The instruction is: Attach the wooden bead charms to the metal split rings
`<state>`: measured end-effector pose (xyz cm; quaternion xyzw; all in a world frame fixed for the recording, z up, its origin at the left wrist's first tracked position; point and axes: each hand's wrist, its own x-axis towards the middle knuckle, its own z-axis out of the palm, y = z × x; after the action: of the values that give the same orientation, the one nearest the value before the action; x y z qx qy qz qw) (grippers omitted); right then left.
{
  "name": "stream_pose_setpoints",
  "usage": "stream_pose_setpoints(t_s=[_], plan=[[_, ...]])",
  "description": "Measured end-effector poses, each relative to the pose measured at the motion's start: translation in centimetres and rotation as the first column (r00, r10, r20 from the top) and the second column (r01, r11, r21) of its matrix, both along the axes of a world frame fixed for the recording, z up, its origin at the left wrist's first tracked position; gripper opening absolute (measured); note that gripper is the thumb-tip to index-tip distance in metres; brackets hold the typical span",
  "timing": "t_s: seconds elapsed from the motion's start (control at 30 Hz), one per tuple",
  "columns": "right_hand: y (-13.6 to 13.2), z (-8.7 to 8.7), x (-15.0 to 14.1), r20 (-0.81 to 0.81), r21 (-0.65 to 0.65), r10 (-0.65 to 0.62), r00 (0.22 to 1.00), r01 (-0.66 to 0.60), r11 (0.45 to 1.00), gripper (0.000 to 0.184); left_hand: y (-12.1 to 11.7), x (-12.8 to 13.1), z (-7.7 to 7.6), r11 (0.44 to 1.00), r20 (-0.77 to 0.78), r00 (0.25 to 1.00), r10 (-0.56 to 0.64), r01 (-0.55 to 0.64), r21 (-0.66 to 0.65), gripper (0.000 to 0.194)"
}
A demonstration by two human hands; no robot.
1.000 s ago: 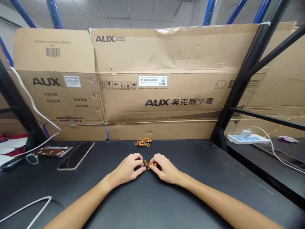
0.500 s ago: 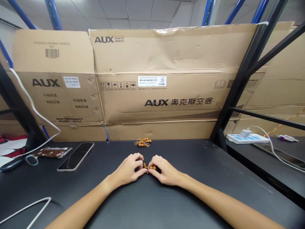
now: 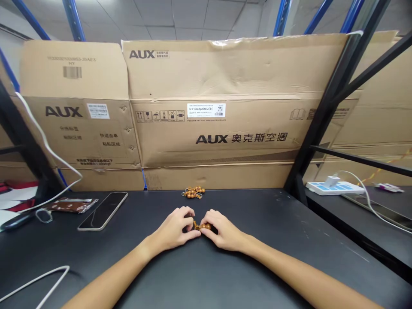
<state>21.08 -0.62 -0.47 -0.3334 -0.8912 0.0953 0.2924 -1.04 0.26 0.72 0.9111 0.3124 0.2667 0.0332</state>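
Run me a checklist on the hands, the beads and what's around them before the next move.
1. Right hand has hold of the small beaded piece: ok, pinched between thumb and fingers.
2. Left hand grips the piece's other end: cannot tell; it is close, but contact is unclear.
3. Other beaded bunch apart from both hands: ok, it lies farther back near the cardboard.
4. Phone apart from the left hand: ok.
5. White cable, lower left, off the left forearm: ok.
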Motion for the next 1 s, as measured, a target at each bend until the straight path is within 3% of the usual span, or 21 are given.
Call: stream_pose_setpoints(t_s=[0.37,0.6,0.9,1.0], plan=[[0.08,-0.02,-0.13,0.014,0.024,-0.107,0.994,0.107,0.994,0.004,-0.18,0.14,0.27,1.000,0.016,1.000,-0.014,0.014,-0.016,0.013],[0.05,-0.13,-0.03,0.024,0.027,-0.041,0.999,0.040,0.999,0.008,-0.04,0.11,0.00,0.999,0.018,1.000,-0.013,0.014,-0.033,0.032],[0.16,-0.23,-0.15,0.013,0.041,-0.103,0.995,0.103,0.994,0.006,-0.21,0.30,0.27,0.999,0.023,0.999,-0.023,0.024,-0.022,0.017],[0.13,-0.25,-0.14,0.020,0.045,-0.089,0.996,0.088,0.995,0.007,-0.19,0.28,0.21,0.999,0.030,0.999,-0.021,0.022,-0.031,0.021]])
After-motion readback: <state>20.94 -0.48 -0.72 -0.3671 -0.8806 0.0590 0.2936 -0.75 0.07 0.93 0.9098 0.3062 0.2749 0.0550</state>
